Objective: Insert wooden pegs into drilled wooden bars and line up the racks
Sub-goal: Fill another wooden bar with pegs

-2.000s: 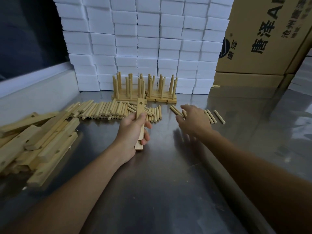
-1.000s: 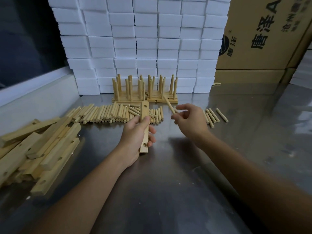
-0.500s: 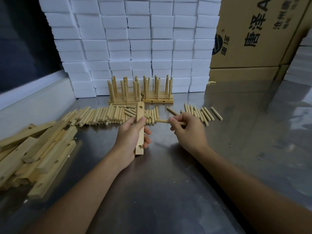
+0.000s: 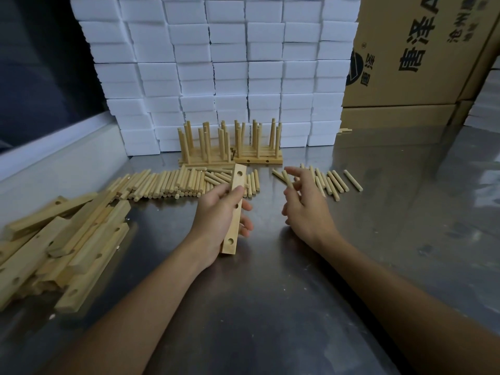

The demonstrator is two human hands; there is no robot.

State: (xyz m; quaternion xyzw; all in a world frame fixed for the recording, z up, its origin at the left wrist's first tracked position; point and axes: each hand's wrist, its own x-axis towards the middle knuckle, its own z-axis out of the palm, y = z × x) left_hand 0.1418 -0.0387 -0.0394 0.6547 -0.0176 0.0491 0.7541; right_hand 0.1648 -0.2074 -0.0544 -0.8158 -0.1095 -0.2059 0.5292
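My left hand [image 4: 216,220] grips a drilled wooden bar [image 4: 234,209] that points away from me, three holes facing up, its near end on the steel table [image 4: 270,307]. To its right, my right hand [image 4: 305,209] holds a wooden peg [image 4: 287,179] between thumb and fingers, the peg standing nearly upright and apart from the bar. Finished racks [image 4: 230,147] with upright pegs stand side by side at the back. A long row of loose pegs [image 4: 167,182] lies left of the bar, and a smaller group of pegs [image 4: 332,180] lies behind my right hand.
A heap of drilled bars [image 4: 62,244] covers the table's left side. White foam blocks [image 4: 216,63] are stacked as a wall behind the racks. Cardboard boxes [image 4: 419,55] stand at the back right. A raised ledge [image 4: 54,158] borders the table on the left.
My right hand picked a peg from the right group, swung it toward the bar, and now holds it more upright, slightly back to the right. The left hand keeps holding the bar.
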